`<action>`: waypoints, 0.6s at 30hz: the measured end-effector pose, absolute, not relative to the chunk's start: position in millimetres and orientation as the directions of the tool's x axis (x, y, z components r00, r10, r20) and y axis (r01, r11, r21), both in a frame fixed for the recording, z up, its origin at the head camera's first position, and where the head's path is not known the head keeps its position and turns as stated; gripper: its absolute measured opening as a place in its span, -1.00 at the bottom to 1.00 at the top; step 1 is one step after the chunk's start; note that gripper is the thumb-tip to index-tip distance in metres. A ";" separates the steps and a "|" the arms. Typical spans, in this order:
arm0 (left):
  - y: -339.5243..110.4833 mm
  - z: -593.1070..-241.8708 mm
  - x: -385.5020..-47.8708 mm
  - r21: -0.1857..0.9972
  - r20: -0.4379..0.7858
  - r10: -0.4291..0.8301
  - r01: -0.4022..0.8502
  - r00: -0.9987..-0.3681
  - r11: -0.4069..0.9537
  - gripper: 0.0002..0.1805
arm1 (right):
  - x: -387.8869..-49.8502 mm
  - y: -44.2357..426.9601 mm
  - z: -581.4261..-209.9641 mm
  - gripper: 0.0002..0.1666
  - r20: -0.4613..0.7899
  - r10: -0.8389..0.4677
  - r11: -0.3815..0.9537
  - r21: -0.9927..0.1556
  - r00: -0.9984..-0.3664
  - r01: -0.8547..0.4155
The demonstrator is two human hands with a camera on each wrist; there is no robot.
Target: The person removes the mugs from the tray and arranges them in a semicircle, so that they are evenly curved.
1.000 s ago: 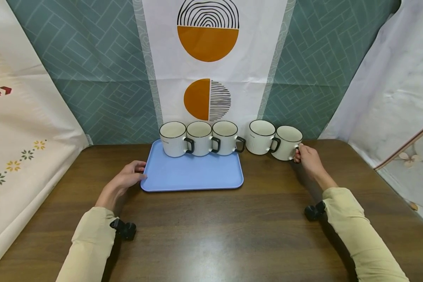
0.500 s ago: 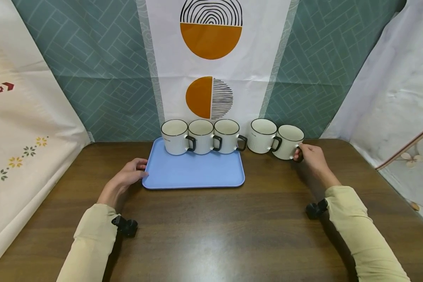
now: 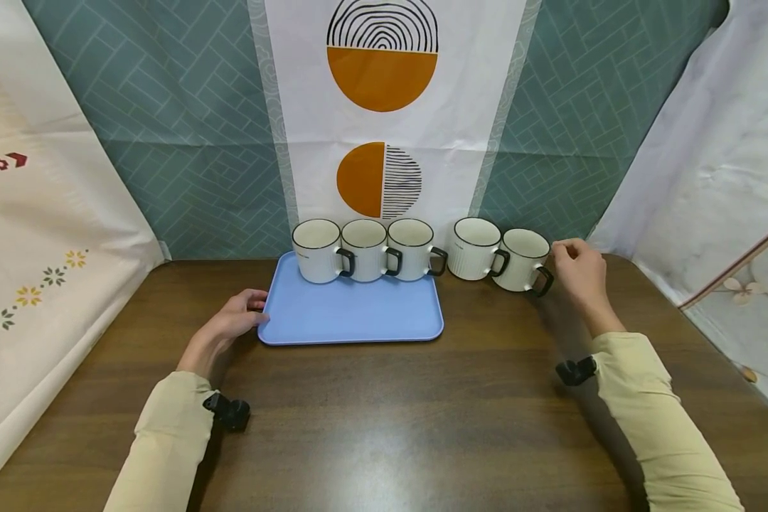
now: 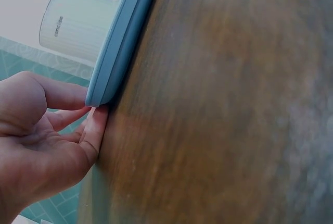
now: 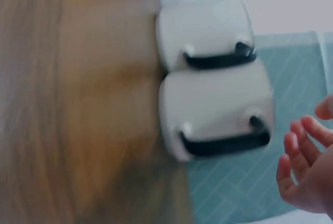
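My left hand [image 3: 230,318] holds the left edge of a light blue tray [image 3: 352,320], thumb and fingertips at its rim [image 4: 112,62]. Along the tray's back stand three white mugs with black rims and handles: a left mug [image 3: 315,259], a middle mug [image 3: 362,262] and a right mug [image 3: 409,262]. Right of the tray, two like mugs stand on the table, an inner mug [image 3: 470,256] and an outer mug [image 3: 517,267], close together. My right hand [image 3: 581,276] hovers beside the outer mug's handle [image 5: 226,146], apart from it, fingers loosely bent and holding nothing.
Everything stands on a brown wooden table [image 3: 371,412]. A green patterned cloth [image 3: 185,142] with a white printed panel [image 3: 461,107] hangs behind the mugs. White cloths flank the table, a left cloth [image 3: 51,213] and a right cloth [image 3: 710,178].
My right hand has let go of the outer mug's handle and moved up and slightly right. The mugs, the tray and my left hand have stayed in place.
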State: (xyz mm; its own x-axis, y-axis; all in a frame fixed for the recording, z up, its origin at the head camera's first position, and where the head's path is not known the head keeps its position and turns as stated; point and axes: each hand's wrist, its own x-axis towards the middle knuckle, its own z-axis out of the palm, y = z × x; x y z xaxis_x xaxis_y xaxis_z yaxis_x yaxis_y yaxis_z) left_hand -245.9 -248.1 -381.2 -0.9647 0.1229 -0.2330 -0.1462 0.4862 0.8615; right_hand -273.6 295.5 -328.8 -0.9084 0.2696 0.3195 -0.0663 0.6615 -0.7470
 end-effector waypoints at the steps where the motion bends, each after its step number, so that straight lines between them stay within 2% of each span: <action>1: -248.4 -381.4 -245.9 0.862 -0.234 0.124 -0.147 -0.964 0.485 -0.36 | -272.8 290.9 -326.6 -0.51 0.329 0.265 0.647 -0.758 -0.906 -0.086; 8: -250.0 -382.6 -246.2 0.864 -0.212 0.126 -0.126 -0.969 0.487 -0.37 | -276.4 250.9 -321.4 -0.66 0.414 0.122 0.604 -0.752 -0.902 -0.264; 14: -249.3 -383.3 -245.9 0.866 -0.208 0.123 -0.124 -0.970 0.485 -0.37 | -284.4 216.6 -329.4 -0.62 0.329 -0.056 0.478 -0.820 -0.943 -0.314; 18: -248.0 -383.1 -246.2 0.866 -0.215 0.125 -0.129 -0.969 0.483 -0.36 | -291.0 197.9 -338.4 -0.60 0.270 -0.111 0.419 -0.860 -0.956 -0.291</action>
State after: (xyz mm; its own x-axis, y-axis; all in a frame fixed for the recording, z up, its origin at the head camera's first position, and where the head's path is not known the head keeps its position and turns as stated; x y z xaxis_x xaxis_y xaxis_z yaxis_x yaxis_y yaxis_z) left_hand -246.2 -248.0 -383.1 -0.9686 0.1253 -0.2146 -0.1295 0.4825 0.8663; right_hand -291.0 197.9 -338.4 -0.9564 -0.1110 0.2700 -0.2914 0.4187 -0.8601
